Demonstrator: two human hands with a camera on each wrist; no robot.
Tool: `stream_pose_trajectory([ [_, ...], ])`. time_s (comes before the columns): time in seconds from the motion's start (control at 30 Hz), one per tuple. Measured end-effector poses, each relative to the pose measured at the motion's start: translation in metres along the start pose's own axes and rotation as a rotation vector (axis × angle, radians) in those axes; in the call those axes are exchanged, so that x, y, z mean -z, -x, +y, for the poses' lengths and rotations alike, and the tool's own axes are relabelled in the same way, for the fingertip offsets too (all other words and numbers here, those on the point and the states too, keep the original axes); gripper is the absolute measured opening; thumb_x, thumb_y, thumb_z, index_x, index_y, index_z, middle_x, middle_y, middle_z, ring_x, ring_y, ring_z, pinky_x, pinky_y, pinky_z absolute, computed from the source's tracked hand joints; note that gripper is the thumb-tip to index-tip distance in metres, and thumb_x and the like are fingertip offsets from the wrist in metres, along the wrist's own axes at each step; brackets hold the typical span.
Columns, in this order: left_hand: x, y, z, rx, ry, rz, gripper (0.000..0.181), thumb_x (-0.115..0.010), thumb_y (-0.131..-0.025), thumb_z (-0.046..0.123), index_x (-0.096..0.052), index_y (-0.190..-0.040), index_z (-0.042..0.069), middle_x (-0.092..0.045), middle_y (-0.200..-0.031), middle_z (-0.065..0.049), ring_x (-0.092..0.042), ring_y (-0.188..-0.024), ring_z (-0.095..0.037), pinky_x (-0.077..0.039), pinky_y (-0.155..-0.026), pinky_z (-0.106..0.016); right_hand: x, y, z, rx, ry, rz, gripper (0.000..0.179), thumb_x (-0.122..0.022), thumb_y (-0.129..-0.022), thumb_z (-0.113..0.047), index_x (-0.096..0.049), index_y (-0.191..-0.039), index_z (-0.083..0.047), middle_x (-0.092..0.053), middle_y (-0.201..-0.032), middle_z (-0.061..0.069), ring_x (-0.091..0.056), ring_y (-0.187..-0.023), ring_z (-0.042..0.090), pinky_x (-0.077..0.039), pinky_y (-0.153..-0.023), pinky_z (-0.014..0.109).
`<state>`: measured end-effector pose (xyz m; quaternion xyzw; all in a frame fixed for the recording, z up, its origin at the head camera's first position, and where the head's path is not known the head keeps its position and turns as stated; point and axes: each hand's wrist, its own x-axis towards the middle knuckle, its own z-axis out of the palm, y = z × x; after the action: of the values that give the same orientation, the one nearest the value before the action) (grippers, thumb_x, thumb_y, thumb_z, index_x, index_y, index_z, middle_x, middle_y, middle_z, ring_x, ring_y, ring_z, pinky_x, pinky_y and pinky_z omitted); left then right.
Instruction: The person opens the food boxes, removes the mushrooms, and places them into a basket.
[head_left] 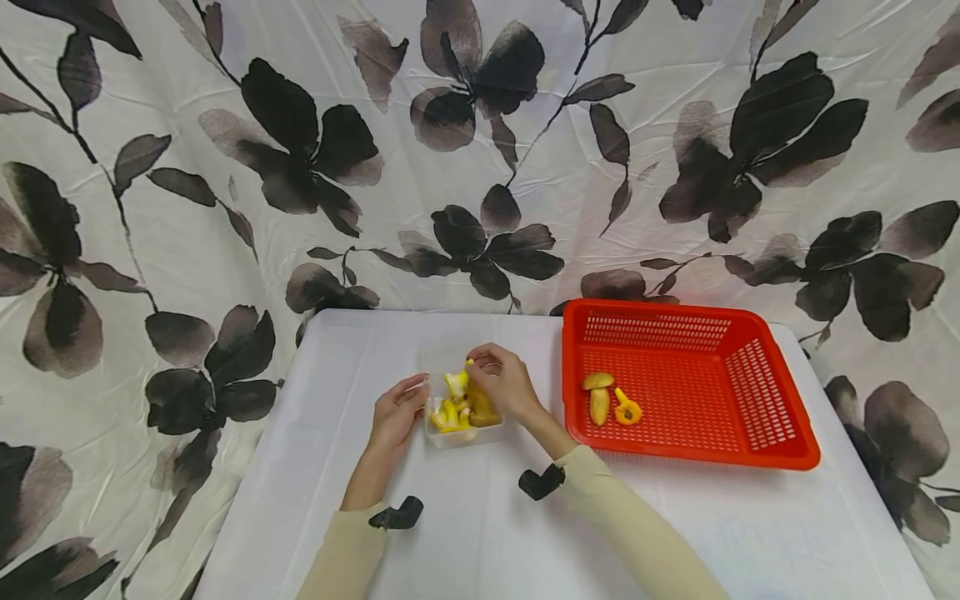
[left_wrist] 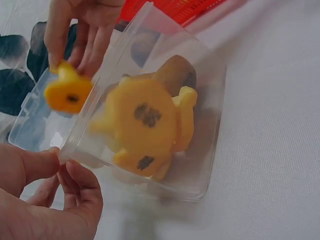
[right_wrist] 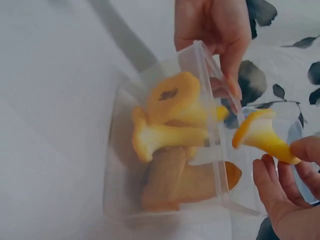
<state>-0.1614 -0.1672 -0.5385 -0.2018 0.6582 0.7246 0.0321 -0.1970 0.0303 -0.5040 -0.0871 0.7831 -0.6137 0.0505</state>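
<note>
A clear plastic box (head_left: 450,439) stands on the table and holds several yellow mushrooms (head_left: 447,417) and a brown mushroom (head_left: 482,406). At the box's left side, my left hand (head_left: 397,410) pinches its rim between thumb and fingers, as the left wrist view shows. My right hand (head_left: 506,383) holds another yellow mushroom (right_wrist: 257,135) by the stem end, over the box's open top. That mushroom's cap points toward the box. Behind the opening, the box's translucent lid (left_wrist: 37,122) hangs folded back. Stacked pieces partly hide one another inside.
To the right stands a red perforated basket (head_left: 750,454). In its left part lie a brown mushroom with a tan cap (head_left: 598,398) and a small yellow-orange mushroom (head_left: 627,410). A white cloth (head_left: 480,533) covers the table, and a flower-print curtain (head_left: 600,192) hangs behind.
</note>
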Motion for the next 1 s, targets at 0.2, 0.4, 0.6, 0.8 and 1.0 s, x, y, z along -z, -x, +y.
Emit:
stream_pose_trajectory([
  [0.2, 0.000, 0.000, 0.000, 0.014, -0.011, -0.001, 0.036, -0.064, -0.101, 0.006, -0.062, -0.136, -0.002, -0.064, -0.114, -0.015, -0.058, -0.082, -0.013, -0.048, -0.065, -0.017, 0.014, 0.001, 0.001, -0.079, -0.144, -0.017, 0.022, -0.067, -0.100, -0.010, -0.068, -0.120, -0.001, -0.065, -0.112, 0.016, -0.068, -0.100, 0.030, -0.057, -0.092, 0.044],
  [0.4, 0.000, 0.000, 0.000, 0.013, -0.007, -0.006, 0.037, -0.064, -0.101, 0.006, -0.061, -0.137, -0.003, -0.065, -0.108, -0.010, -0.058, -0.083, -0.014, -0.048, -0.065, -0.017, 0.032, 0.002, 0.000, -0.124, -0.234, -0.010, 0.026, -0.067, -0.100, -0.010, -0.067, -0.124, 0.002, -0.065, -0.116, 0.019, -0.068, -0.099, 0.029, -0.058, -0.087, 0.041],
  [0.6, 0.001, 0.000, 0.000, 0.014, -0.018, -0.006, 0.036, -0.065, -0.101, 0.007, -0.062, -0.136, -0.003, -0.065, -0.106, -0.010, -0.058, -0.080, -0.015, -0.047, -0.063, -0.017, 0.052, 0.003, 0.000, -0.142, -0.259, -0.010, 0.027, -0.069, -0.100, -0.011, -0.066, -0.123, 0.002, -0.064, -0.115, 0.017, -0.067, -0.097, 0.024, -0.059, -0.087, 0.040],
  [0.8, 0.001, 0.001, 0.001, 0.018, -0.011, -0.002, 0.036, -0.064, -0.102, 0.008, -0.061, -0.136, -0.002, -0.065, -0.104, -0.007, -0.056, -0.076, -0.010, -0.047, -0.064, -0.017, 0.074, 0.006, 0.003, -0.159, -0.266, 0.021, 0.029, -0.070, -0.099, -0.015, -0.066, -0.124, 0.000, -0.065, -0.118, 0.018, -0.068, -0.101, 0.025, -0.058, -0.088, 0.042],
  [1.0, 0.000, 0.002, 0.002, 0.017, -0.009, -0.016, 0.037, -0.064, -0.102, 0.007, -0.060, -0.137, -0.004, -0.064, -0.100, -0.004, -0.054, -0.075, -0.009, -0.046, -0.064, -0.017, 0.096, 0.010, 0.009, -0.170, -0.275, 0.069, 0.032, -0.071, -0.099, -0.017, -0.065, -0.126, 0.000, -0.065, -0.118, 0.017, -0.068, -0.101, 0.023, -0.058, -0.090, 0.042],
])
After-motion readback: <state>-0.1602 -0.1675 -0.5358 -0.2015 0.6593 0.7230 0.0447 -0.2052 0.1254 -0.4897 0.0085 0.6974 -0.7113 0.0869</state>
